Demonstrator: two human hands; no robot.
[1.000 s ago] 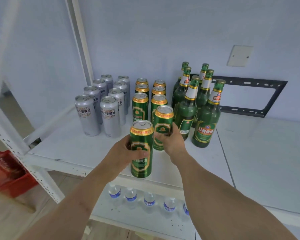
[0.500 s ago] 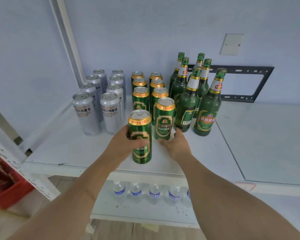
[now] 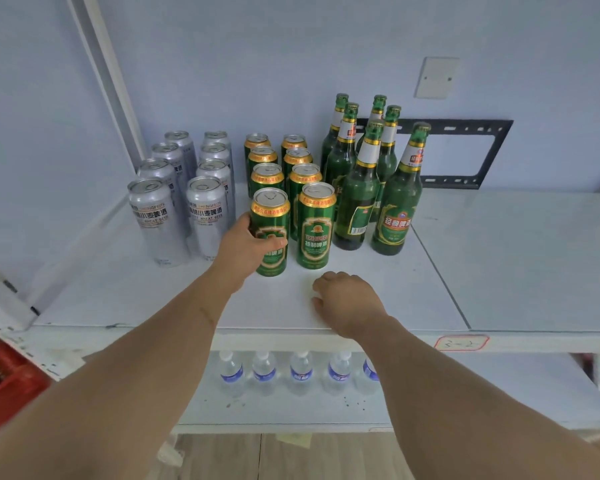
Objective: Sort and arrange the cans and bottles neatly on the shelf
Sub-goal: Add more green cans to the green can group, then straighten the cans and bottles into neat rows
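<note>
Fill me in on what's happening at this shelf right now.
A person is lining up drinks on the white shelf. The left hand has its grip around the front-left green can, standing upright on the shelf beside the front-right green can. The right hand holds nothing and sits near the shelf's front edge. Silver cans stand in two rows on the left, green cans in the middle, green bottles on the right. Water bottles line the shelf below.

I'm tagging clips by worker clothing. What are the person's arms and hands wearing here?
Nothing visible: the left hand and right hand are bare, without gloves, rings or a watch, and both forearms are uncovered to the frame's edge, so no sleeves show. The left forearm bears a short thin line.
</note>
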